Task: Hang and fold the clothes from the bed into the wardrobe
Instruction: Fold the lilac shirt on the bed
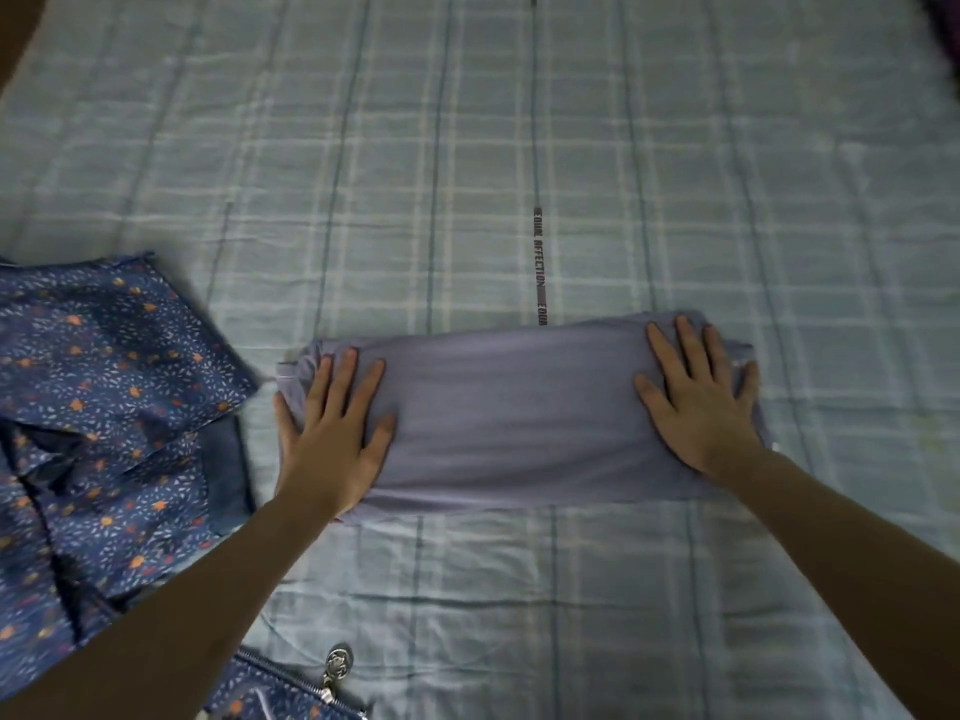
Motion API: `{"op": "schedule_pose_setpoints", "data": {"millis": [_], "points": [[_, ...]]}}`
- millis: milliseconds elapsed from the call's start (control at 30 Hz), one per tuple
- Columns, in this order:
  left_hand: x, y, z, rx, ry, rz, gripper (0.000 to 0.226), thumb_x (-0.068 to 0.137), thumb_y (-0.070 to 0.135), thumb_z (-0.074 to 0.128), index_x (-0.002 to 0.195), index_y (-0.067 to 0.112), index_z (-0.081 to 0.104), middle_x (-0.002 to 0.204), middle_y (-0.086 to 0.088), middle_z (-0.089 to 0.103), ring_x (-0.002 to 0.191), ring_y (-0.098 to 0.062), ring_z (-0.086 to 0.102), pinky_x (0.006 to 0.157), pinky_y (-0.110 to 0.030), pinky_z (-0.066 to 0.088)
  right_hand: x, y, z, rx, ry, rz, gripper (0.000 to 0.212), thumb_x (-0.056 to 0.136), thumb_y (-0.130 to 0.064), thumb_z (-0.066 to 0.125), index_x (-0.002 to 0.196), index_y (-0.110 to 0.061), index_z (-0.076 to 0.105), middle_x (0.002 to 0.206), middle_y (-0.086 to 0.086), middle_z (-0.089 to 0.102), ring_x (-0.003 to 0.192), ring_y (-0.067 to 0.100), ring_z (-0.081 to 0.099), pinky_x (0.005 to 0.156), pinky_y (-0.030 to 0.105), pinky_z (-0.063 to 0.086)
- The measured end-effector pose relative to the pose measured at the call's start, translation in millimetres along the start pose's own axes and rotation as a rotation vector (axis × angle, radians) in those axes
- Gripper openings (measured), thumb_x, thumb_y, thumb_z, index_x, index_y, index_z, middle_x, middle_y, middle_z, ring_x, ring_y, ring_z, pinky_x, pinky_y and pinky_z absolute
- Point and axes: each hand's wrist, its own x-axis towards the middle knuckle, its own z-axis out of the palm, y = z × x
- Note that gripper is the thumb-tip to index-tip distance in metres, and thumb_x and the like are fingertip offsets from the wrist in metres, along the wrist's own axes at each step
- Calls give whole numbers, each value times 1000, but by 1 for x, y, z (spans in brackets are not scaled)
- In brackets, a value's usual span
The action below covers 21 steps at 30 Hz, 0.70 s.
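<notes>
A plain lavender-grey garment (514, 413) lies folded into a long horizontal band on the bed (467, 174), in the middle of the view. My left hand (337, 433) rests flat on its left end, fingers spread. My right hand (701, 402) presses flat on its right end, fingers apart. Neither hand grips the cloth. A dark blue garment (104, 407) with small white and orange flecks lies crumpled at the left, a hand's width from the folded piece.
The bed wears a pale blue checked sheet with a dark printed text strip (540, 262) running away from me. A patterned blue piece with a metal zipper pull (335, 667) sits at the bottom edge. Something dark purple (943, 28) shows at the top right corner.
</notes>
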Motion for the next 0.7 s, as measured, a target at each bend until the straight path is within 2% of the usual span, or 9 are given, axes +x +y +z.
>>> {"op": "schedule_pose_setpoints", "data": {"millis": [100, 200, 300, 333, 400, 433, 500, 567, 700], "points": [[1, -3, 0, 17, -43, 5, 68, 90, 62, 12, 154, 39, 11, 163, 8, 5, 150, -16, -1, 113, -63, 3, -15, 0, -14, 43, 94, -19, 72, 87, -65, 20, 153, -38, 11, 163, -4, 3, 149, 21, 2, 113, 62, 5], [5, 5, -9, 76, -29, -1, 74, 86, 58, 10, 155, 30, 17, 164, 0, 5, 150, -23, 2, 115, -56, -6, -36, 12, -20, 156, 297, 196, 75, 89, -51, 55, 150, -19, 25, 155, 17, 24, 137, 42, 29, 104, 63, 29], [-2, 38, -26, 66, 191, 158, 68, 87, 47, 32, 147, 17, 40, 162, -12, 12, 150, -31, 8, 116, -56, -4, -41, 19, -28, 310, 231, 451, 92, 75, -52, 74, 140, -1, 33, 132, 29, 44, 121, 48, 45, 93, 58, 43], [-7, 54, -27, 40, 252, 263, 62, 90, 45, 35, 146, 19, 41, 162, -13, 13, 149, -32, 9, 116, -56, -1, -38, 22, -31, 331, 206, 500, 94, 71, -54, 77, 135, 2, 37, 128, 30, 48, 118, 48, 48, 92, 55, 44], [-18, 88, -17, -7, 247, 412, 55, 96, 44, 32, 148, 26, 37, 162, -11, 15, 149, -31, 14, 117, -57, 4, -30, 23, -36, 460, 149, 611, 92, 66, -55, 81, 126, 3, 44, 122, 26, 55, 113, 43, 55, 86, 48, 49], [-23, 101, -8, -20, 185, 423, 54, 99, 46, 28, 150, 29, 33, 162, -9, 15, 149, -30, 15, 117, -56, 5, -27, 21, -38, 532, 115, 649, 86, 67, -54, 81, 121, 4, 49, 115, 24, 59, 109, 41, 59, 79, 43, 50], [-30, 113, 13, 16, 60, 380, 56, 100, 51, 18, 152, 32, 26, 162, -4, 15, 149, -30, 17, 117, -57, 9, -24, 18, -36, 594, 46, 624, 54, 74, -44, 80, 94, 3, 62, 91, 19, 62, 97, 38, 64, 67, 34, 45], [-30, 114, 23, 48, 0, 347, 58, 99, 53, 19, 153, 32, 25, 162, -3, 16, 149, -28, 16, 116, -57, 13, -25, 15, -41, 617, 1, 576, 36, 80, -32, 75, 70, -1, 62, 75, 16, 62, 85, 36, 66, 63, 32, 42], [-25, 112, 16, -18, -107, 336, 64, 93, 60, 19, 152, 37, 22, 163, 3, 12, 150, -23, 9, 118, -52, 2, -32, -16, -90, 632, 8, 401, 23, 81, -26, 73, 78, -3, 71, 76, 13, 67, 75, 29, 64, 63, 33, 46]]}}
